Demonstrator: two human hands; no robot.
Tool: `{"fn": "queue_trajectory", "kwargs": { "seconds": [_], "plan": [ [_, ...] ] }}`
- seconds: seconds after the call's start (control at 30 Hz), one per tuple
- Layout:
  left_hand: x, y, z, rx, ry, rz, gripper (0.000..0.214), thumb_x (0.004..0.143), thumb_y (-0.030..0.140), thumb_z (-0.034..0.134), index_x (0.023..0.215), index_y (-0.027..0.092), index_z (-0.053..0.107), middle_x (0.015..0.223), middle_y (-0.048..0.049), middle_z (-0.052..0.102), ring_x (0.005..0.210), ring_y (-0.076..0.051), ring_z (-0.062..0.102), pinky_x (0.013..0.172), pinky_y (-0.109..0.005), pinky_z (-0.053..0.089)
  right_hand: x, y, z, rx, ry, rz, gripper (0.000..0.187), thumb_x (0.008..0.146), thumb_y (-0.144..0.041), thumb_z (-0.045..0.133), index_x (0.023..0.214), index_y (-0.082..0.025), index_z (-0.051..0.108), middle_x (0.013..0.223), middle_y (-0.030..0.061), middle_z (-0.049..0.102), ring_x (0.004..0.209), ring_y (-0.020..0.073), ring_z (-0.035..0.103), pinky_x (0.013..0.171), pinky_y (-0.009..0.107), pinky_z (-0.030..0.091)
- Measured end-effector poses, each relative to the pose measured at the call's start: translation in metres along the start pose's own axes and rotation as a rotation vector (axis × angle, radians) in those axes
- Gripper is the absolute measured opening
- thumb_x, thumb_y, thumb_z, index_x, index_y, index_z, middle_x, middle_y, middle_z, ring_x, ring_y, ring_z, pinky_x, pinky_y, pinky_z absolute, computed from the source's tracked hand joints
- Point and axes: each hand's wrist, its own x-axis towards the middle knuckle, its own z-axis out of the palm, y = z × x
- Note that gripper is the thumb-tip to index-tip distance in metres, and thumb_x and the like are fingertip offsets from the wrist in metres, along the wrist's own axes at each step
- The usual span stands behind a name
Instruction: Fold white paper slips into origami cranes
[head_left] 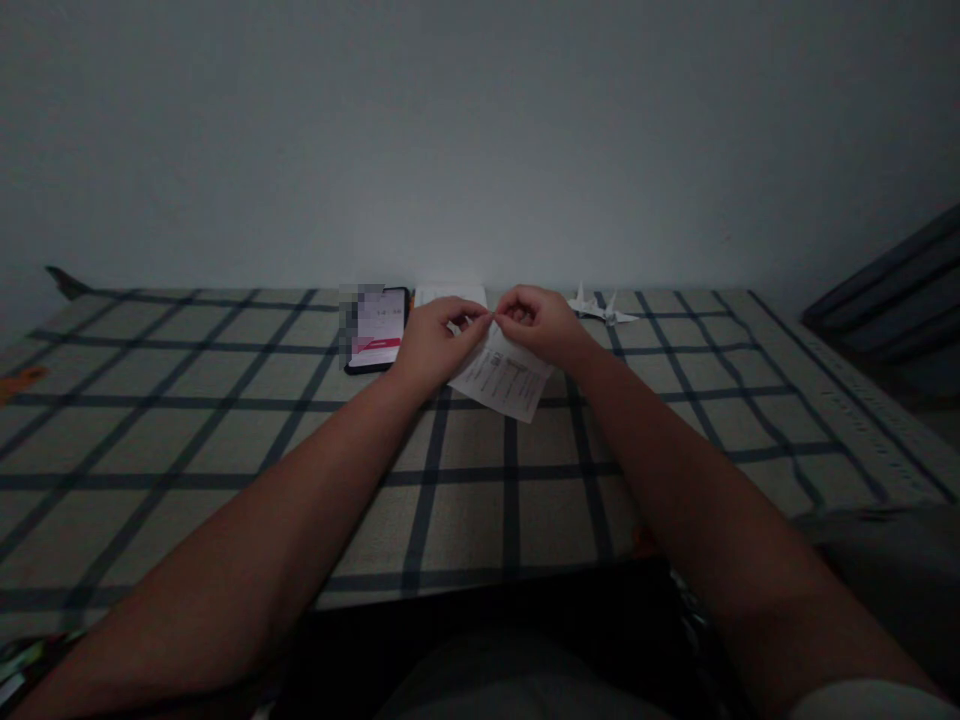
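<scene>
A piece of printed paper [504, 378] hangs tilted between my hands, its lower corner pointing toward me. My left hand [442, 335] pinches the paper's top edge between thumb and index finger. Right beside it, my right hand [541, 322] pinches the same edge, and the two sets of fingertips almost meet. The fingers cover the top of the paper, so any crease there is hidden. White folded paper cranes [609, 312] lie just to the right of my right hand.
A phone [379, 335] with its screen lit lies left of my left hand. Behind the hands is a white paper stack [450, 294]. The checked tablecloth [472, 520] reaches back to a plain wall [480, 140]. An orange object [22, 382] shows at the far left.
</scene>
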Motion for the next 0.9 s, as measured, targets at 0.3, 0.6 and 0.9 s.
{"fn": "queue_trajectory", "kwargs": {
  "seconds": [0.3,0.6,0.9],
  "plan": [
    [0.000,-0.002,0.001,0.110,0.012,0.115,0.015,0.090,0.034,0.067,0.086,0.022,0.073,0.083,-0.0045,0.073,0.080,-0.021,0.064,0.076,-0.035,0.050,0.000,-0.004,0.001,-0.032,-0.011,-0.013,0.009,0.082,-0.030,0.064,0.084,-0.022,0.062,0.075,-0.0014,0.058,0.069,0.0139,0.047,0.066,0.028,0.042],
    [0.001,0.000,0.000,0.129,0.003,0.119,0.012,0.092,0.030,0.063,0.088,0.022,0.070,0.088,-0.0052,0.073,0.084,-0.021,0.064,0.081,-0.035,0.050,-0.001,-0.008,-0.003,-0.014,-0.021,0.012,0.009,0.081,-0.030,0.063,0.081,-0.020,0.062,0.072,-0.0019,0.055,0.068,0.0142,0.047,0.067,0.030,0.042],
    [0.010,-0.013,-0.012,0.126,0.090,0.068,0.014,0.093,0.031,0.063,0.088,0.020,0.070,0.090,-0.0048,0.074,0.084,-0.019,0.064,0.081,-0.033,0.048,0.002,0.003,-0.011,0.033,-0.008,0.101,0.010,0.072,-0.027,0.062,0.077,-0.019,0.063,0.067,-0.0022,0.054,0.063,0.0125,0.046,0.060,0.029,0.036]
  ]
}}
